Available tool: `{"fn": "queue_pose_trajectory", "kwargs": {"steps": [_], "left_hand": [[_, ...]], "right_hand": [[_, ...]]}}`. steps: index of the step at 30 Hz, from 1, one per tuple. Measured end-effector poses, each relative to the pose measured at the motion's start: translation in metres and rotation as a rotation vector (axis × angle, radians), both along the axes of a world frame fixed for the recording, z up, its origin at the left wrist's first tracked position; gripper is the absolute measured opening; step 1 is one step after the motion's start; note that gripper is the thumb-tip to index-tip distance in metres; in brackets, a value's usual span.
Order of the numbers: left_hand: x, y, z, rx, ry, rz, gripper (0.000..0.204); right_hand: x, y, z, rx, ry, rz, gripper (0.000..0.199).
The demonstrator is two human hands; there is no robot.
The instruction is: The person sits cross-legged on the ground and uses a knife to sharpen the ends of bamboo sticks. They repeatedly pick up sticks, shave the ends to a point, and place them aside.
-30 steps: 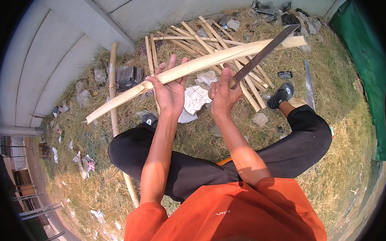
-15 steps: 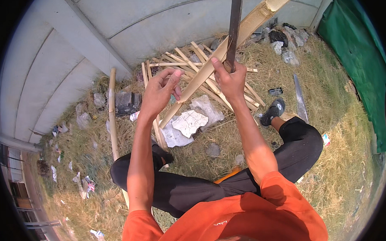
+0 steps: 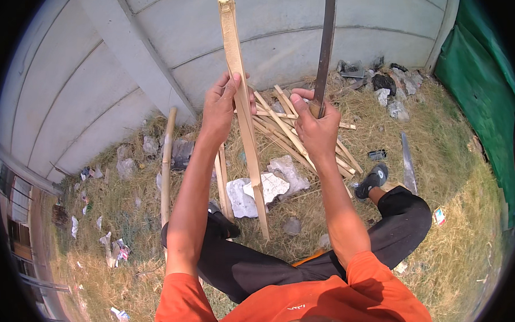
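My left hand (image 3: 224,108) is closed round a long split bamboo strip (image 3: 247,127), which stands nearly upright in the picture with its pale inner face showing. In my right hand (image 3: 317,125) is a machete (image 3: 326,39), gripped by its handle, the dark blade pointing up and away from me. Strip and blade are apart. Beneath the strip's lower end lie broken stone slabs (image 3: 268,185), one of them white. Several split bamboo strips (image 3: 290,131) lie heaped on the grass beyond, between my hands.
A whole bamboo pole (image 3: 167,158) lies to the left. Near my right shoe (image 3: 373,179) lies a saw blade (image 3: 408,161). A concrete panel wall (image 3: 253,47) closes the far side, a green sheet (image 3: 482,96) the right. Litter (image 3: 116,251) dots the dry grass.
My left hand has taken hold of the bamboo strip, which has swung from a slant to nearly upright. My right hand has let the strip go and keeps the machete, now apart from it.
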State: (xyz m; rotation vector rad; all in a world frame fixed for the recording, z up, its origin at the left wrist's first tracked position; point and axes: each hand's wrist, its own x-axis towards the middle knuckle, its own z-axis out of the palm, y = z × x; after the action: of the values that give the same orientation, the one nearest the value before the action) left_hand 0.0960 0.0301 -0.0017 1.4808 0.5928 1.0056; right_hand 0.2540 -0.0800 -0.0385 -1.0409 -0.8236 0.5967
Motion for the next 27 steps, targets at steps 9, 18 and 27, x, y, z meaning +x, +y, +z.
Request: {"fn": "queue_pose_trajectory", "kwargs": {"steps": [9, 18, 27], "left_hand": [[-0.054, -0.002, 0.032, 0.26, -0.424, 0.068, 0.036], [-0.057, -0.032, 0.013, 0.505, -0.358, 0.497, 0.04], [-0.048, -0.045, -0.008, 0.633, -0.238, 0.576, 0.05]], "right_hand": [[-0.006, -0.115, -0.104, -0.283, 0.213, 0.068, 0.028], [-0.05, -0.169, -0.171, -0.686, 0.091, 0.273, 0.05], [-0.069, -0.17, -0.132, -0.771, 0.186, 0.471, 0.051]]}}
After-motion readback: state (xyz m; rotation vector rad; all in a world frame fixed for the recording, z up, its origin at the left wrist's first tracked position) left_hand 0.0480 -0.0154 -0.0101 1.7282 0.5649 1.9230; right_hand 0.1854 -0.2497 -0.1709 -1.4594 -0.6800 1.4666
